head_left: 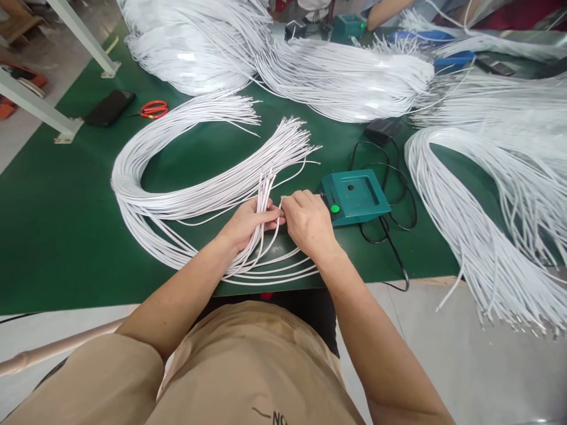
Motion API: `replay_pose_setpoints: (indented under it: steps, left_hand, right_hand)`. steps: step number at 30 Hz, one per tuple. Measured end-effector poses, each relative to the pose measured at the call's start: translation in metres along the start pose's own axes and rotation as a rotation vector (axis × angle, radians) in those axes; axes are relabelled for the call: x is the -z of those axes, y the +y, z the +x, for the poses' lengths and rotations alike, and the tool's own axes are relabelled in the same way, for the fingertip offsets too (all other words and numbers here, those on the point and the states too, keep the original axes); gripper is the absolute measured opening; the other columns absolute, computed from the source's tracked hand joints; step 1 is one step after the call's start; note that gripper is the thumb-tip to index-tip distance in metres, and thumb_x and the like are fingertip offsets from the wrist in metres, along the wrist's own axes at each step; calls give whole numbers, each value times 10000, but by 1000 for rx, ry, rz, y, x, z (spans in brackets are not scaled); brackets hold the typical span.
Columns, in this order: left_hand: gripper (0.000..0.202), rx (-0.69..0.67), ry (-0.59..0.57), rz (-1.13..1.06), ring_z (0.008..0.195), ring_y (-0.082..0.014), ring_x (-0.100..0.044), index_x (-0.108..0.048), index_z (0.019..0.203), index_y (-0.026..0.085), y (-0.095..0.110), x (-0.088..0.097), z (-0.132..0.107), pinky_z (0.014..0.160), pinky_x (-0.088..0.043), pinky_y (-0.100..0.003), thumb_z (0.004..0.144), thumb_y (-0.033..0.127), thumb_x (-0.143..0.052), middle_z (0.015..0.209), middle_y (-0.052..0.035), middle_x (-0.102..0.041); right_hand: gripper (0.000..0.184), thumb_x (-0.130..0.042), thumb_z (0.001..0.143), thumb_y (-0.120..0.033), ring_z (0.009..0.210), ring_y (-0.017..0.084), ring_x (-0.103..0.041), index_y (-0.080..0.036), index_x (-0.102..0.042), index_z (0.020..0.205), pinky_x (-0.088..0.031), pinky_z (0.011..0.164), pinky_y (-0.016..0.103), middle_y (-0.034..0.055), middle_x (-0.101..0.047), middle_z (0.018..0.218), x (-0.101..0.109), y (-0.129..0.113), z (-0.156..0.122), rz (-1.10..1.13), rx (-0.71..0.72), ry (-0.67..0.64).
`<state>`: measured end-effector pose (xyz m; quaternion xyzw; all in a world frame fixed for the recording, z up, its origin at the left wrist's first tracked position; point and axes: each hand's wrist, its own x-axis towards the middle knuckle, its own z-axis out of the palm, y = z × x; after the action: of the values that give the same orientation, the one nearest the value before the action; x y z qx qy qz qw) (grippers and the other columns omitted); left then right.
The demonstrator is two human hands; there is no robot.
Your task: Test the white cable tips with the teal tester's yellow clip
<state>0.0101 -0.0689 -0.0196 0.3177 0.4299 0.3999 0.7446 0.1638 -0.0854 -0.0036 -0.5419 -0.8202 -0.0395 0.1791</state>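
Note:
My left hand (248, 223) is closed around a small bunch of white cables (263, 198), whose ends stick up above the thumb. Right beside it, my right hand (308, 223) pinches the end of one white cable near the fingertips; its curled fingers hide most of that end. Just right of my right hand sits a teal box (354, 195) with a green button on its front and a thin metal tip at its left side. Behind my hands, a large looped bundle of white cables (186, 198) curves across the green table.
Red-handled scissors (154, 109) and a black phone-like object (110, 108) lie at the back left. Large white cable piles (349, 77) fill the back. Another bundle (473, 236) hangs over the right front edge. A black cord (392, 251) trails beside the teal box. A co-worker's arm (387, 13) shows behind.

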Motion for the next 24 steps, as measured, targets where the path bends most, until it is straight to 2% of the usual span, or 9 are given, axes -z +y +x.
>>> replay_pose_setpoints:
  steps: [3, 6, 8, 10, 16, 24]
  left_hand:
    - [312, -25, 32, 32, 729, -133, -703, -503, 798, 138, -1, 0, 3, 637, -534, -185, 652, 147, -779, 767, 0, -635]
    - [284, -57, 35, 82, 739, -139, -708, -514, 794, 134, -2, -1, 6, 654, -544, -199, 670, 155, -769, 783, -5, -640]
    - [283, -72, 35, 92, 740, -136, -707, -516, 789, 134, -3, -2, 8, 669, -548, -207, 669, 157, -772, 783, -2, -638]
    - [288, -76, 40, 91, 747, -133, -706, -523, 793, 133, -3, -3, 10, 690, -554, -215, 664, 162, -779, 789, -2, -637]
    - [276, -93, 68, 106, 730, -124, -702, -532, 793, 134, -4, -5, 15, 735, -569, -238, 665, 157, -776, 757, 12, -631]
    - [255, -62, 101, 163, 731, -139, -711, -513, 802, 141, -5, -6, 18, 722, -580, -235, 700, 108, -744, 732, 4, -632]
  right_hand:
    - [224, -430, 929, -216, 982, 265, -510, -164, -610, 1054, -328, 855, 375, 121, -651, 1051, 8, 17, 7, -63, -21, 21]
    - [174, -473, 884, -143, 890, 247, -548, -149, -626, 966, -300, 939, 387, 101, -692, 910, 12, 35, 15, -96, -13, -84]
    - [168, -477, 854, -99, 817, 231, -557, -153, -630, 895, -315, 920, 373, 86, -694, 824, 14, 43, 19, -100, 12, -155]
    - [177, -483, 826, -71, 812, 225, -559, -159, -633, 858, -332, 877, 354, 87, -694, 821, 15, 47, 21, -76, 16, -175]
    - [196, -478, 787, -51, 863, 243, -510, -163, -638, 786, -324, 795, 365, 98, -683, 801, 14, 48, 25, -45, 31, -169]
    - [214, -459, 768, -36, 831, 245, -469, -173, -620, 729, -316, 741, 367, 94, -633, 690, 11, 47, 29, -58, -11, -139]
